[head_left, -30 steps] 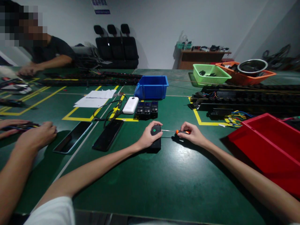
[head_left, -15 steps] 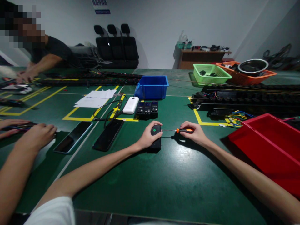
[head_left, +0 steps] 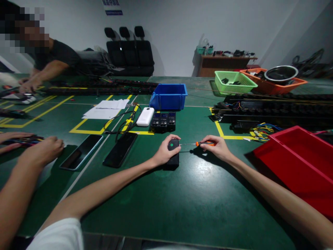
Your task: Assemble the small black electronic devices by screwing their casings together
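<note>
My left hand (head_left: pixel 165 151) grips a small black box (head_left: pixel 173 161) with a green dot on its top, standing on the green table. Fingers and thumb wrap its far and near sides. To the right, my right hand (head_left: pixel 216 147) is closed round the orange and black handle of a screwdriver (head_left: pixel 203 143). Its thin shaft lies level and points left, the tip at the right side of the box. Whether the tip sits in a screw is too small to make out. Beyond the box stand several similar black modules (head_left: pixel 163 121) in a row.
Left of my hand lie a black phone (head_left: pixel 120 150), a second phone (head_left: pixel 81 152), a white power bank (head_left: pixel 145 117) and papers (head_left: pixel 105 109). A blue bin (head_left: pixel 170 96) stands behind, a red bin (head_left: pixel 299 163) at right. Another person's hands (head_left: pixel 41 149) hold wires at far left.
My right hand's fingers have shifted slightly on the screwdriver handle, which appears turned a little. The left hand and the box stay in place. The neighbour's hand has moved slightly.
</note>
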Action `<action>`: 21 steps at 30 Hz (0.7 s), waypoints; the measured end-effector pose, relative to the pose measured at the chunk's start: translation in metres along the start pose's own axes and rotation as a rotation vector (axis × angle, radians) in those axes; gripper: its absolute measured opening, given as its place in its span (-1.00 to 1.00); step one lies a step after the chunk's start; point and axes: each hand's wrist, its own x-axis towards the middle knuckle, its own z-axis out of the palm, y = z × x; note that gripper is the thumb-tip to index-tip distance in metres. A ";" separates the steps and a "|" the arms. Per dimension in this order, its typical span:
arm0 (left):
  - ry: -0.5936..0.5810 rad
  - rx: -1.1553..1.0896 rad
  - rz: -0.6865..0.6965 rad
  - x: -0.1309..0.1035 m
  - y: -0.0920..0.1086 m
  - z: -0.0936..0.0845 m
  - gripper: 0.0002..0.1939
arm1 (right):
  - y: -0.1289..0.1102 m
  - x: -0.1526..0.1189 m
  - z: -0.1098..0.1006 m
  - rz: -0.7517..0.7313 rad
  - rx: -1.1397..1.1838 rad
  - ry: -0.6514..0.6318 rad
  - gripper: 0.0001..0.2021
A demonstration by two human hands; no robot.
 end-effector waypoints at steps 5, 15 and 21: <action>0.000 0.007 0.001 0.000 0.001 0.000 -0.66 | 0.000 0.000 0.000 0.010 -0.007 -0.008 -0.74; -0.005 0.005 -0.002 0.000 0.001 -0.001 -0.66 | 0.000 0.000 0.001 -0.006 -0.018 -0.018 -0.74; -0.009 0.008 -0.001 0.001 -0.002 -0.001 -0.66 | -0.001 0.000 0.002 0.016 -0.019 -0.045 -0.70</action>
